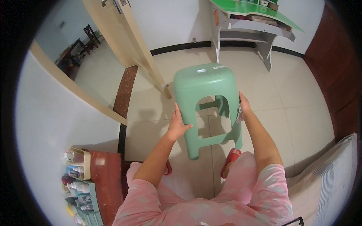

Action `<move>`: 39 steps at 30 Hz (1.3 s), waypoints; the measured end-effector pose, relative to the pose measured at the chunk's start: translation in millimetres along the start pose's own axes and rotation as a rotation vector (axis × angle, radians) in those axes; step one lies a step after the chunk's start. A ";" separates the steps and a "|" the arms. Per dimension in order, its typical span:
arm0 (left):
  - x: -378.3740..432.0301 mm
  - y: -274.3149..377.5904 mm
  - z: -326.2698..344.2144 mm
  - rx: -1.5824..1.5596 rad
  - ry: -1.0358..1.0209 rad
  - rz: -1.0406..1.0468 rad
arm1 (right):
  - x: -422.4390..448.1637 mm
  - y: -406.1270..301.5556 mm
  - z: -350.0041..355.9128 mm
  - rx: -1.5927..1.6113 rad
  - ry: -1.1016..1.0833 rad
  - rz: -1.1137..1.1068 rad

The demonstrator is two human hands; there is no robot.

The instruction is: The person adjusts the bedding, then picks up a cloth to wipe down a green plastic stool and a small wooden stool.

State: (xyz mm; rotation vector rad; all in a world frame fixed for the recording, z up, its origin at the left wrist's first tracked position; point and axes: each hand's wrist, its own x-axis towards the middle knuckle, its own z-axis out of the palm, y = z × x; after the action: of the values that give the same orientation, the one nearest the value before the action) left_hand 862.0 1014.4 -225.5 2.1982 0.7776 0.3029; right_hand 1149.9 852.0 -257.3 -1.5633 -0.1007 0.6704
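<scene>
A green plastic stool [188, 93], upright and slightly tilted, is between my two hands in front of my legs. My left hand [177, 125] grips its left side, with the thumb on the front leg. Against the right side lies my right hand [245, 104], its fingers partly hidden by the stool. A crumpled whitish cloth or tissue [239, 113] shows between that hand and the stool. The seat has a small slot and a label with writing near its far edge. Whether the legs touch the floor is hard to tell.
An open door [141, 48] stands at the upper left beside a brown threshold [124, 90]. Ahead is a desk with a green top [240, 7]. Bottles in bins stand on a reddish-brown cabinet [107, 175] at left. A bed [308, 192] lies at right. Red slippers [229, 162] are on my feet.
</scene>
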 end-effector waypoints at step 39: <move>74.6 40.9 76.4 -1.576 0.112 -0.392 | -72.7 -1.2 39.9 -0.781 -0.142 -0.950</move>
State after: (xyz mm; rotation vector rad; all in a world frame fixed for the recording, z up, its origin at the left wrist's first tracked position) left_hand 972.0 994.2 -249.2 0.5468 0.6180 0.5683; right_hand 1072.0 854.5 -229.1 -1.9210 -1.2472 -0.0563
